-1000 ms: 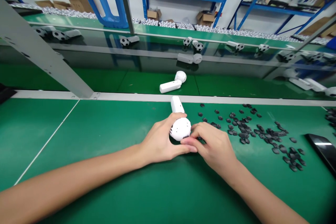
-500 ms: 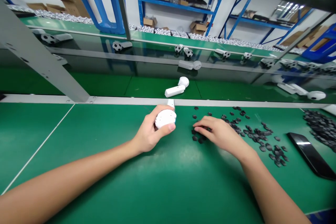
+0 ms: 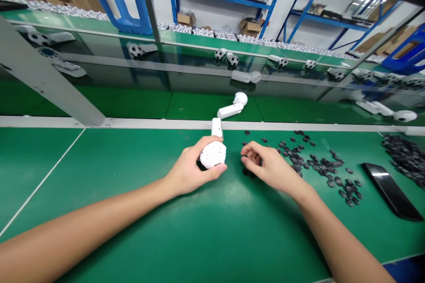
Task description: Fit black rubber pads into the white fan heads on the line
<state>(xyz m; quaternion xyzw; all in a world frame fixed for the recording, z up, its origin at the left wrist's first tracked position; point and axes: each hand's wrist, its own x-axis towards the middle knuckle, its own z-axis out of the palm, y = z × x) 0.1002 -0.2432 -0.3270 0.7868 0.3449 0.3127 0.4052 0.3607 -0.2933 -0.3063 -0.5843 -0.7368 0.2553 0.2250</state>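
Observation:
My left hand (image 3: 195, 163) is wrapped round a white plastic device with a round head (image 3: 213, 154) and a straight handle (image 3: 217, 127). The head faces up and the handle points away, towards the metal rail. To its right, my right hand (image 3: 265, 163) is closed with thumb and index finger together, just above some small black pieces (image 3: 247, 171). Whatever lies between those fingertips is too small or hidden to make out. More small black pieces (image 3: 320, 166) lie scattered right of this hand.
Beyond the metal rail (image 3: 159, 124), another white device (image 3: 232, 109) lies on the green belt. A black phone (image 3: 392, 192) rests at right, near a heap of black pieces (image 3: 407, 159). A slanted metal post (image 3: 59, 79) stands at left. Football-patterned devices (image 3: 232, 59) sit farther back.
My right hand has lifted slightly from the black pieces, its fingers curling in. In my left hand the white device shows more of its handle. The device on the belt has shifted right.

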